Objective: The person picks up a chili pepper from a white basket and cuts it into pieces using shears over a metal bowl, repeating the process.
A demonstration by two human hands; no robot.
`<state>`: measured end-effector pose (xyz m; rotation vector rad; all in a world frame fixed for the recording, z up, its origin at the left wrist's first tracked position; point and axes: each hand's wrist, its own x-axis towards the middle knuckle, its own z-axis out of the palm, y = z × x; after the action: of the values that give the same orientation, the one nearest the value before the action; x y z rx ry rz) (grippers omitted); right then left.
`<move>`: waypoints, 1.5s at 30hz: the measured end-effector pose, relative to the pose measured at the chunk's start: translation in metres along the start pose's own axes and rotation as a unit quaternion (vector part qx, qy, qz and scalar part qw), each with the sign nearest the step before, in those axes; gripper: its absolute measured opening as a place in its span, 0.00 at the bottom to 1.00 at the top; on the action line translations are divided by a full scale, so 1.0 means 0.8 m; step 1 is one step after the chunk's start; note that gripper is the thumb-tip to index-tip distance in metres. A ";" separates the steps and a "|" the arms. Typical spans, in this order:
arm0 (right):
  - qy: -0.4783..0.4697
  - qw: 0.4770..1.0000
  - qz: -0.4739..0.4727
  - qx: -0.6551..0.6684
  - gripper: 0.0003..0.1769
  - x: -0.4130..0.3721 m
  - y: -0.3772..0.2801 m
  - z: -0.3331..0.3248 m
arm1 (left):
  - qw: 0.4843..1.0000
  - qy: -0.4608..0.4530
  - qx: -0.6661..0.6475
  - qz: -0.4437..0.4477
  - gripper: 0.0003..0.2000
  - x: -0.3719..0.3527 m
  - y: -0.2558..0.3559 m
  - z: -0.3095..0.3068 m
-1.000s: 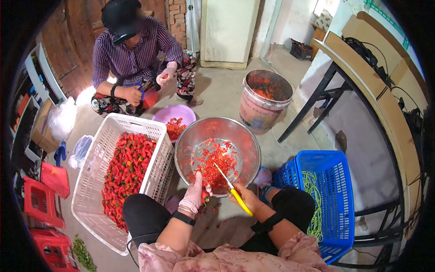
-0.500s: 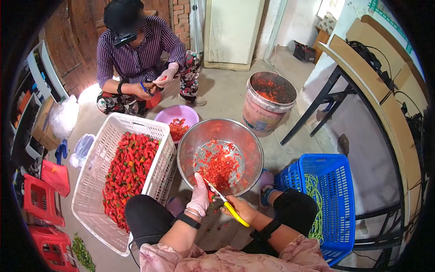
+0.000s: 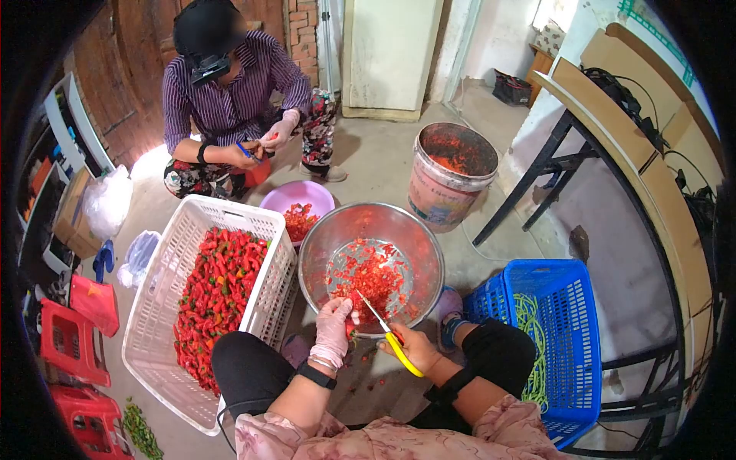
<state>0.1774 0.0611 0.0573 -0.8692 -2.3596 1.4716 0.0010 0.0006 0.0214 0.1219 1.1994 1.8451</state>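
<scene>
Head view: I see a red pepper (image 3: 350, 328) near the steel bowl's (image 3: 318, 257) seven-o'clock rim, pinched in the gloved left hand (image 3: 331, 333); the right hand (image 3: 416, 350) grips yellow-handled scissors (image 3: 396, 349), tips over chopped peppers (image 3: 369, 277). From the bowl, the white crate (image 3: 156, 345) sits at nine o'clock, bucket (image 3: 441, 192) at one, blue crate (image 3: 573, 337) at four.

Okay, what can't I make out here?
Head view: most of one chili pepper, covered by the left hand.
Head view: part of the scissors, inside the right hand.
Head view: floor of the white crate, mostly under chili peppers.
Head view: part of lower red stool, cut by dark edge.
</scene>
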 end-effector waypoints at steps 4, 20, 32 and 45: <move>0.018 0.999 0.044 -0.022 0.25 0.002 -0.007 0.004 | 0.996 -0.035 0.068 -0.052 0.05 -0.008 -0.002 0.007; -0.026 0.996 0.046 -0.074 0.26 0.011 0.030 -0.003 | 0.989 0.008 0.070 -0.133 0.07 0.017 -0.028 -0.020; -0.007 0.987 0.091 -0.134 0.33 0.010 0.017 -0.011 | 0.967 -0.050 0.025 -0.250 0.06 -0.002 -0.007 0.000; -0.037 0.974 0.122 -0.189 0.36 0.011 0.009 -0.009 | 0.965 -0.066 0.000 -0.255 0.05 -0.005 -0.003 0.004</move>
<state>0.1763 0.0743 0.0535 -1.2548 -2.7216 1.1625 0.0061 0.0002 0.0224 -0.0619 1.0217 1.3629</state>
